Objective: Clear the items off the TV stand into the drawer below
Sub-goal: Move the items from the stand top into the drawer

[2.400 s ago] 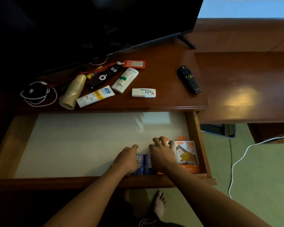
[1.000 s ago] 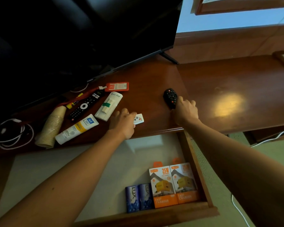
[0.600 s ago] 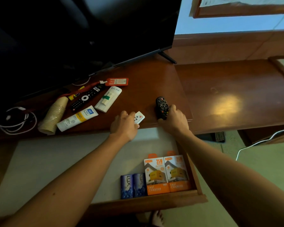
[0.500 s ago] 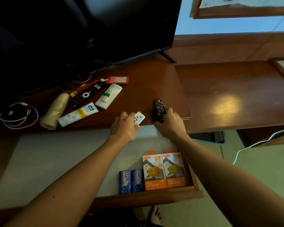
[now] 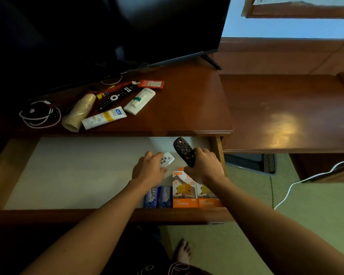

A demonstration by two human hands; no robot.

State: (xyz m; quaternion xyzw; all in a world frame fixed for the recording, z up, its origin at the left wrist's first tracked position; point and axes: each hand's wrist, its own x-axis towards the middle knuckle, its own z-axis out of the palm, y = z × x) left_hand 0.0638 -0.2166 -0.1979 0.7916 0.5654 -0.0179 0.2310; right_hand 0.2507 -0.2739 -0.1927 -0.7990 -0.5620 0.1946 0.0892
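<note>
Nearest, against the drawer's (image 5: 107, 215) front wall at the right, two blue packets (image 5: 157, 197) and two orange boxes (image 5: 195, 193) stand side by side. Just beyond them both hands hover over the pale drawer floor. The left hand (image 5: 149, 171) has its fingers (image 5: 147, 155) curled around a small white remote (image 5: 166, 159). The right hand (image 5: 205, 167) has its fingers (image 5: 202, 150) wrapped around the near end of a black remote (image 5: 184, 150), whose far end tilts up.

The step is setting these two down. It seems best to lower each remote flat onto the bare floor just beyond the boxes, buttons up, and release only once it rests, so neither drops on the boxes or knocks them over. Keeping them close to the right wall would leave the wide left part free.

Farther, on the worktop (image 5: 187, 108), a tube (image 5: 104, 118), a cup stack (image 5: 79, 112), a white bar (image 5: 139, 102), a long remote (image 5: 117, 97), an orange tag (image 5: 151, 84) and a cable coil (image 5: 40, 115) still wait, with the TV (image 5: 107, 36) behind them.
</note>
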